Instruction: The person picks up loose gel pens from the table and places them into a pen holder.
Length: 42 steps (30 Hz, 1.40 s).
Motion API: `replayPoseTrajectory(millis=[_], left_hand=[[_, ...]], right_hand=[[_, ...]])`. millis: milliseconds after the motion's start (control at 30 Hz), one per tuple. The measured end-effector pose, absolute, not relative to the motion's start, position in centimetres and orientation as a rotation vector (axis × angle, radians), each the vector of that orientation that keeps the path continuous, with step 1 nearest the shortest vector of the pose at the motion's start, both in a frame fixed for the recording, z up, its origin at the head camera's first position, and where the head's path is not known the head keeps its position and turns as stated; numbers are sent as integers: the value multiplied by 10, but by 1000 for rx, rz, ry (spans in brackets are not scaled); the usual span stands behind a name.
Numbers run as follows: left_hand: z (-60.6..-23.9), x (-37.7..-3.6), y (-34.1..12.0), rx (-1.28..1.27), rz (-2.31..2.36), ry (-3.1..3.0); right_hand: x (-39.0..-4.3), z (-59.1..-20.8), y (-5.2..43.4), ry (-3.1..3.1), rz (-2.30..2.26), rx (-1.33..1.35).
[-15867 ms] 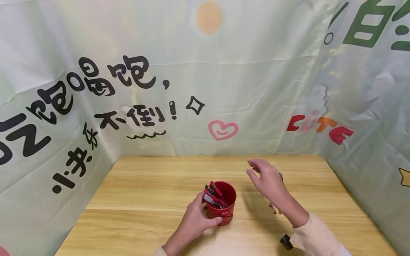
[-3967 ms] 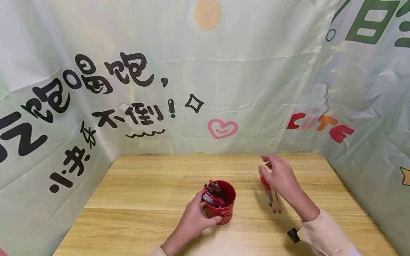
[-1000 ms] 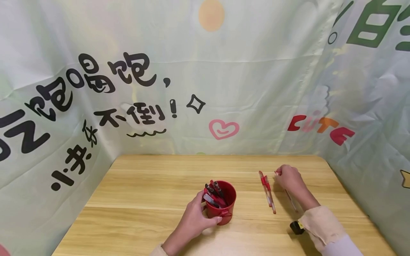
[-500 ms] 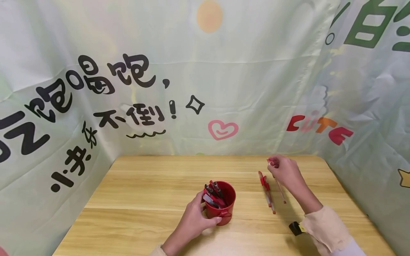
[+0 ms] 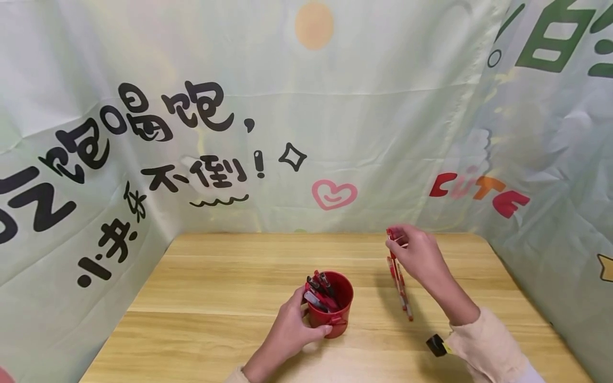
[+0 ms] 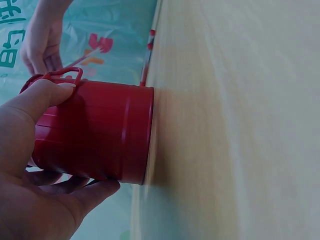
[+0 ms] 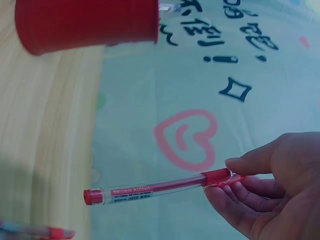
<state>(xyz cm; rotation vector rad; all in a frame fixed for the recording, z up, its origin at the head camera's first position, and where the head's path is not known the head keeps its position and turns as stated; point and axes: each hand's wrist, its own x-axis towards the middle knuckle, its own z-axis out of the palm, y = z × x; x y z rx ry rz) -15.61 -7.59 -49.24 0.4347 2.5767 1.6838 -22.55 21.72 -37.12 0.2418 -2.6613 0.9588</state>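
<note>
My left hand (image 5: 292, 323) holds a small red bucket (image 5: 347, 311) on the wooden table, thumb at its wire handle and fingers round the far side. Several pens (image 5: 317, 292), red, black and clear, lean inside it. To the right, my right hand (image 5: 421, 255) pinches a clear-barrelled red gel pen (image 7: 145, 192) by its red capped end, above the tabletop. In the right wrist view the pen's red tail end points away from the hand. Two more red gel pens (image 5: 409, 315) lie side by side on the table, partly hidden behind the held one.
The wooden table (image 5: 215, 298) meets printed cloth walls (image 5: 383, 133) at the back and sides. A small black item (image 5: 436, 345) with a yellow bit sits at my right sleeve cuff.
My right hand has lifted the pen from the table's right side and carried it left, above the two lying pens. The left hand and bucket stay put.
</note>
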Motion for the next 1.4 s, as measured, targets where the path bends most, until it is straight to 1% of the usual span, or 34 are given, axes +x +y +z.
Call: replayPoseTrajectory(millis=[733,1167,1400], left_hand=[[-494,-157,-78,462,1677,2589],[-494,-158,-78,473,1664,2598],[-494,-157,-78,482,1667,2606]], right_hand=[[-200,-346,168,-2474,1027,524],[-191,-350,141,-2384,1087,692],[-187,-353,136,-2373,1086,709]])
